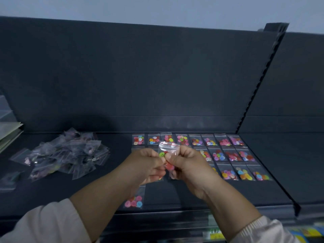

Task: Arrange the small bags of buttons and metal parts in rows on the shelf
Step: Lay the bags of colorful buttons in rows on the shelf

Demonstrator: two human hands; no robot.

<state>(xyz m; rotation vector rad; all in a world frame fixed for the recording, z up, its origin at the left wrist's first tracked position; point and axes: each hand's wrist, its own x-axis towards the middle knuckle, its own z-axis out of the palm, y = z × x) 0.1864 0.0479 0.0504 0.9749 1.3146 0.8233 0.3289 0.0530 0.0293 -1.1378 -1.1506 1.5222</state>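
Both hands meet above the middle of the dark shelf point(175, 193). My left hand point(149, 163) and my right hand point(185, 162) pinch one small clear zip bag of coloured buttons point(166, 149) between them, held upright. More button bags show under the fingers, partly hidden. Rows of button bags point(226, 155) lie flat on the right half of the shelf, three rows deep. A single button bag point(134, 201) lies near the front edge under my left wrist. A loose pile of small bags point(70, 153) sits on the left.
The shelf's dark back panel point(140, 76) rises behind the rows. A slotted upright point(259, 81) slants along the right side. Flat pale packs point(8, 134) lean at the far left. Coloured goods point(305, 232) show on a lower level at the bottom right.
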